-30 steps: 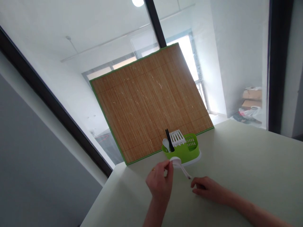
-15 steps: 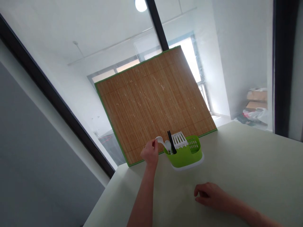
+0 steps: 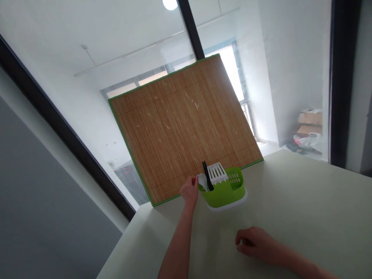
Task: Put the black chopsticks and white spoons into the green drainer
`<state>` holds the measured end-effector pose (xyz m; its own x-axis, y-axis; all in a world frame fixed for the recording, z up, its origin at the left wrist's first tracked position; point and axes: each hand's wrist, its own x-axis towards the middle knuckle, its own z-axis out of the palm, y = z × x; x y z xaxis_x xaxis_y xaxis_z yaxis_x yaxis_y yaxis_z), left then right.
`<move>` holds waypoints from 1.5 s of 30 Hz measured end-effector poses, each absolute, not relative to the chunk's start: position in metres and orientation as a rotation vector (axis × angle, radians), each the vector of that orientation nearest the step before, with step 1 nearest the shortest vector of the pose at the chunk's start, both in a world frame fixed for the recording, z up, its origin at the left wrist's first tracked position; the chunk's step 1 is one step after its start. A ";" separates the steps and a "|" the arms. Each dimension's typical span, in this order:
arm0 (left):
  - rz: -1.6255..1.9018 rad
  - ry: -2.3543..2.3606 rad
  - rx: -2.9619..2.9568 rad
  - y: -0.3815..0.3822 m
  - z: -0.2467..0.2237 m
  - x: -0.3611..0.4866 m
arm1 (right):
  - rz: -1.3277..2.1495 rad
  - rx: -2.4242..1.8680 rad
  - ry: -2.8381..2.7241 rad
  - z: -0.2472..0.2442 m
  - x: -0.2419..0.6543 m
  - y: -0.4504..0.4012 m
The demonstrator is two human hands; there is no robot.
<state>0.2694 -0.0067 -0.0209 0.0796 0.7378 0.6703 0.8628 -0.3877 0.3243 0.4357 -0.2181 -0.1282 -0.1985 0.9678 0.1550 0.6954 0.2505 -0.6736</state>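
Observation:
A green utensil holder (image 3: 221,199) with a white base stands on the table. At its left end my left hand (image 3: 189,191) pinches a white spoon (image 3: 202,180), whose lower part is inside the left compartment. Beside the spoon, slim black utensils (image 3: 207,176) stick up; their exact kind is not clear. A white slotted piece (image 3: 217,173) sits across the middle of the holder. Nearer to me, my right hand (image 3: 255,242) rests on the table, apart from the holder. Its fingers are loosely curled, with a gap to the thumb and nothing between them.
Behind the holder a bamboo mat (image 3: 186,128) with green edging leans against the glass. The pale table (image 3: 302,209) extends to the right. Beyond the glass, cardboard boxes (image 3: 310,123) and plastic bags lie at the right.
My left hand has moved slightly right, closer to the holder. The white spoon has gone lower and stands more upright in the left compartment. My right hand has hardly moved.

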 end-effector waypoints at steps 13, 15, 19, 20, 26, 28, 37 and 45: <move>-0.970 -1.730 -2.295 0.003 -0.019 0.280 | 0.644 -1.524 -1.969 -0.135 0.436 -0.216; -0.957 -1.738 -2.293 0.004 -0.019 0.280 | 0.637 -1.522 -1.972 -0.136 0.436 -0.216; -0.991 -1.758 -2.297 0.003 -0.017 0.278 | 0.622 -1.510 -1.973 -0.138 0.436 -0.216; -1.014 -1.758 -2.306 0.002 -0.018 0.276 | 0.622 -1.504 -1.969 -0.139 0.437 -0.215; -1.304 -1.783 -2.312 -0.015 -0.039 0.265 | 0.620 -1.505 -1.967 -0.137 0.437 -0.215; -1.382 -1.818 -2.342 -0.019 -0.053 0.263 | 0.615 -1.510 -1.972 -0.135 0.436 -0.215; -1.357 -1.551 -2.981 -0.021 -0.077 0.253 | 0.583 -1.543 -1.993 -0.134 0.433 -0.217; -1.034 -1.592 -2.838 -0.033 -0.056 0.272 | 0.541 -1.581 -2.010 -0.134 0.428 -0.214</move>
<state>0.2716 -0.0325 -0.0559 0.3931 0.8423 0.3687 0.6795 -0.5363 0.5007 0.4280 -0.2144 -0.1336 -0.1820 0.9712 0.1538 0.7627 0.2382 -0.6013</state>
